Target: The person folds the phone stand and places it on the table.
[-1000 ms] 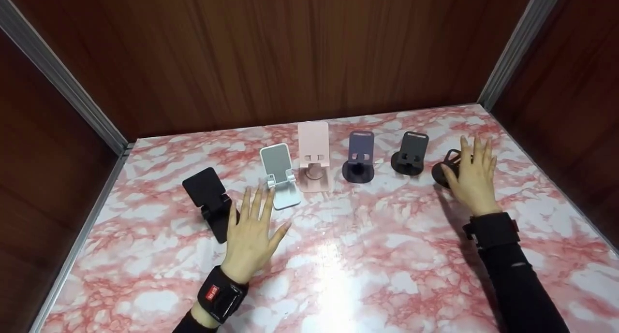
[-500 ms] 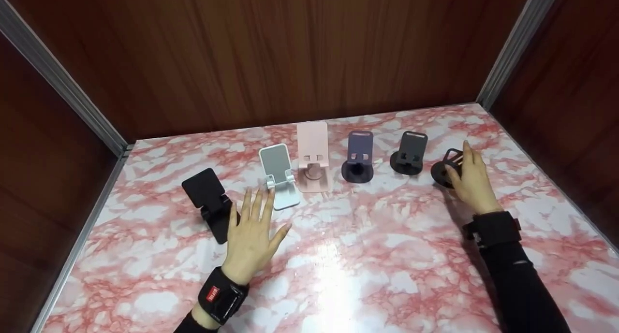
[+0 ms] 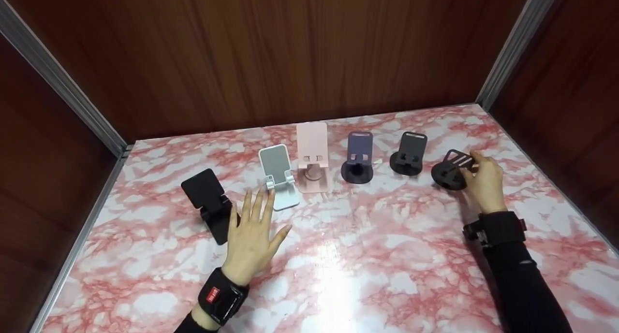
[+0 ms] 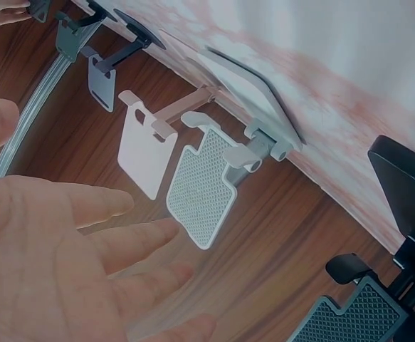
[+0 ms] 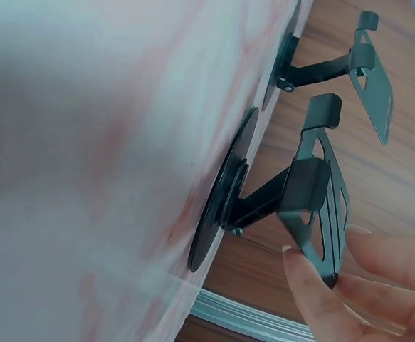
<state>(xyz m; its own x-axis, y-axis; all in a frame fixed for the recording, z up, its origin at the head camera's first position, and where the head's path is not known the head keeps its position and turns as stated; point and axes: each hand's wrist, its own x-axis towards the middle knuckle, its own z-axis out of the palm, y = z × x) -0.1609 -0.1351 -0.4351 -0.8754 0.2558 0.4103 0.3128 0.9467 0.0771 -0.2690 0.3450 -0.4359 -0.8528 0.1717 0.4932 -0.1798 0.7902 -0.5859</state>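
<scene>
At the right of the head view, my right hand (image 3: pixel 486 185) pinches the edge of the slotted plate of a black phone stand (image 3: pixel 447 178) with a round base. In the right wrist view, the thumb (image 5: pixel 310 296) lies on one face of that stand's plate (image 5: pixel 328 214), other fingers on the opposite side. My left hand (image 3: pixel 250 241) is spread with straight fingers and holds nothing. Its fingertips overlap the base of a white phone stand (image 3: pixel 276 164) in the head view. Left of it leans a black phone stand (image 3: pixel 203 188), its lower part partly behind the hand.
A pink phone stand (image 3: pixel 312 142), a purple one (image 3: pixel 361 144) and a dark grey one (image 3: pixel 412 147) form a row between my hands. They stand on a red-and-white marbled table (image 3: pixel 377 255). Brown wood-look panels (image 3: pixel 309 52) with metal corner strips enclose it at the back and sides.
My right hand, earlier spread over the slotted black stand, has shifted to its right side and now pinches the plate's edge, showing more of the stand. The left hand has stayed in place.
</scene>
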